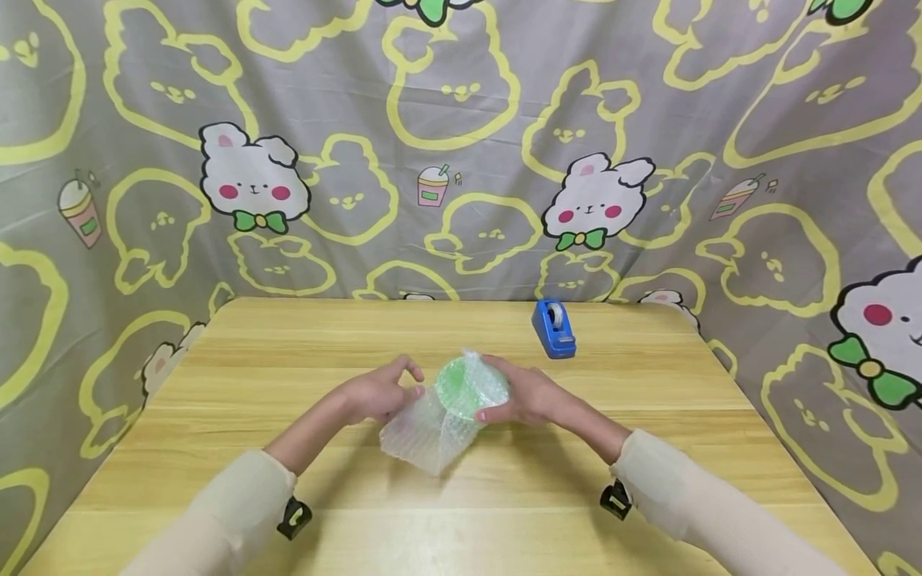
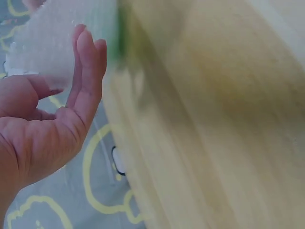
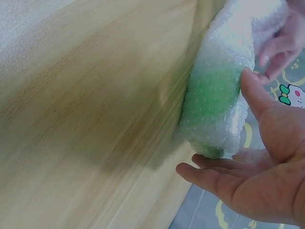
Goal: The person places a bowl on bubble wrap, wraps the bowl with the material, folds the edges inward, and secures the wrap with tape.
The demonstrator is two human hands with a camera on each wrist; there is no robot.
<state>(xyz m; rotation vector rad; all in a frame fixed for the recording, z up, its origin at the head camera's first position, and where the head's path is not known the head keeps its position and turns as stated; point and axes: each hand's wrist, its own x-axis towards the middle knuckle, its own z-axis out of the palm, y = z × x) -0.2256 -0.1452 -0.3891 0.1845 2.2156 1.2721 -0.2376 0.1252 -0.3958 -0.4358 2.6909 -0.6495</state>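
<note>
A round green thing [image 1: 454,382], its kind hidden under the wrap, is inside a sheet of bubble wrap [image 1: 430,440], whose loose end sticks out toward the front left. My right hand [image 1: 531,396] holds the wrapped thing from the right, thumb on one side and fingers around the other. In the right wrist view the bundle [image 3: 214,100] is upright, its green colour showing through the bubbles. My left hand [image 1: 370,394] is at the loose end of the wrap. Its fingers [image 2: 90,71] are nearly straight against the sheet in the left wrist view, the thumb close to the sheet's edge.
Toward the back right of the wooden table [image 1: 288,344] stands a blue tape dispenser [image 1: 555,330] with a roll in it. A grey curtain [image 1: 490,160] with rabbit drawings hangs behind the table and along both sides.
</note>
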